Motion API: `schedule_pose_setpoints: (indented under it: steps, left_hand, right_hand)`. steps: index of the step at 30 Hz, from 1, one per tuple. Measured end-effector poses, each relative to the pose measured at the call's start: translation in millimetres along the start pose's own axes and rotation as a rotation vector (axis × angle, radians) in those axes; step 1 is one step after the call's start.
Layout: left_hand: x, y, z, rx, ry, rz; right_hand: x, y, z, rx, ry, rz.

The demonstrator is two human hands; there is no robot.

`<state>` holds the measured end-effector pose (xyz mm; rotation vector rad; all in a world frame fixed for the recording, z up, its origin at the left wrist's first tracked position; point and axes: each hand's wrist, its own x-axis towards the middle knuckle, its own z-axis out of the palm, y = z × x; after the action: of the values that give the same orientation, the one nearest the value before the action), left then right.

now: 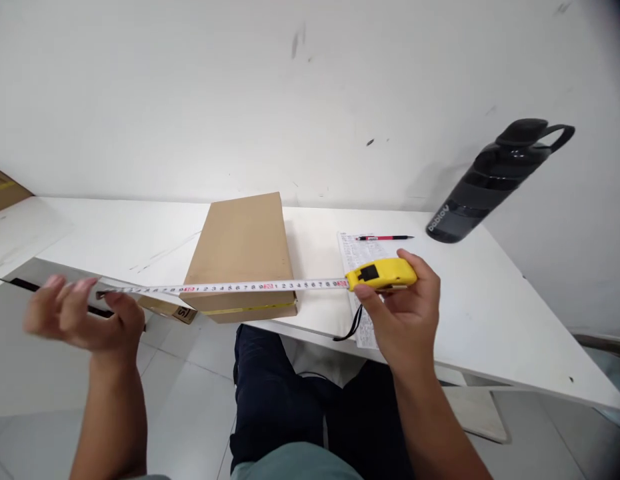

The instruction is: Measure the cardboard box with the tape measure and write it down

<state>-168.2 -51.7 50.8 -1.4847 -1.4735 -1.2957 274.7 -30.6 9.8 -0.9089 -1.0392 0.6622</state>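
A yellow tape measure (387, 272) is gripped by its case in my right hand (407, 317), thumb below and fingers behind. Its white blade (240, 287) stretches left, nearly level, past the front of a closed brown cardboard box (240, 240). At the blade's far left end, my left hand (95, 317) holds the metal hook between thumb and fingers; the outer fingers are raised and slightly blurred. A black wrist strap (355, 325) dangles from the case. Whether the blade touches the box I cannot tell.
On the white table (490, 307) lie a printed sheet (347, 257) and a red-and-black pen (385, 238). A dark bottle (483, 187) stands at the back right. Another carton (7, 190) is at far left, and a cardboard piece (167, 309) sits below the table edge.
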Motion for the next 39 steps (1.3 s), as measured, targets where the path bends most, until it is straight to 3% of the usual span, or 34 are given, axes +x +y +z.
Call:
schedule_pose_setpoints:
  steps: [2,3,6,8,12,17,32,36,39]
  left_hand:
    - [-7.3,-4.5,4.9,0.078,0.056,0.186]
    - [-12.4,-3.3,8.0,0.08,0.029,0.203]
    - [-26.0,8.6,15.3,-0.011,-0.134,0.035]
    - [-31.3,19.1,16.7,-0.088,-0.227,0.003]
    - [-34.9,41.5,15.3,-0.264,-0.368,0.176]
    - [-37.7,58.7,17.6,-0.316,-0.394,0.259]
    - [-41.4,53.8,22.2,-0.244,-0.353,0.288]
    - [-37.1,54.9,21.4,-0.251,-0.382,0.258]
    - [-36.0,61.4,20.5,-0.213,-0.414,0.141]
  right_hand:
    - [11.5,4.9,3.3,-0.041,-0.036,-0.038]
    - [14.7,7.5,5.8,-0.064,-0.046,-0.046]
    - [17.0,14.1,15.7,-0.122,-0.077,-0.066]
    - [15.4,15.5,23.1,-0.155,-0.116,-0.089]
    - [12.7,10.2,37.5,-0.199,-0.237,-0.082]
    - [14.8,5.7,46.4,-0.166,-0.393,-0.01]
    - [13.0,19.3,49.1,-0.194,-0.316,0.011]
    - [12.0,23.3,53.5,-0.17,-0.279,-0.03]
    - [14.3,22.0,56.2,-0.156,-0.281,-0.055]
